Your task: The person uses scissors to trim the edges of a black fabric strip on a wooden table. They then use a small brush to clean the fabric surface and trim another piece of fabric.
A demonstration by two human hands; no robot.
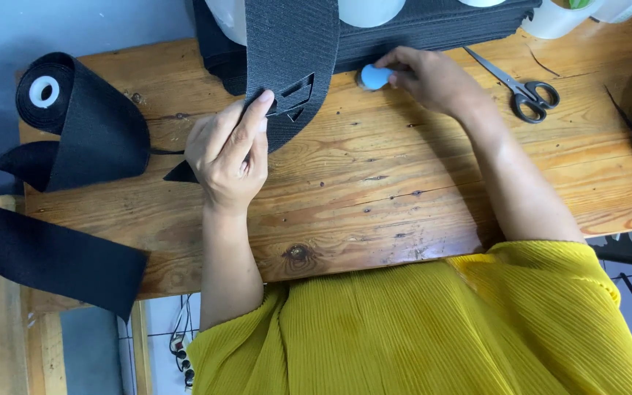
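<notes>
Black elastic band: long axis running away from body, cut slits near lower end. Left hand pinching lower edge. Right hand, just right of band, closed on pale blue chalk (nearer the slits). Scissors farther right.

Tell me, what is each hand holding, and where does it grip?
The left hand pinches the wide black elastic band at its cut lower end. The right hand grips a small pale blue rounded object by its side.
</notes>
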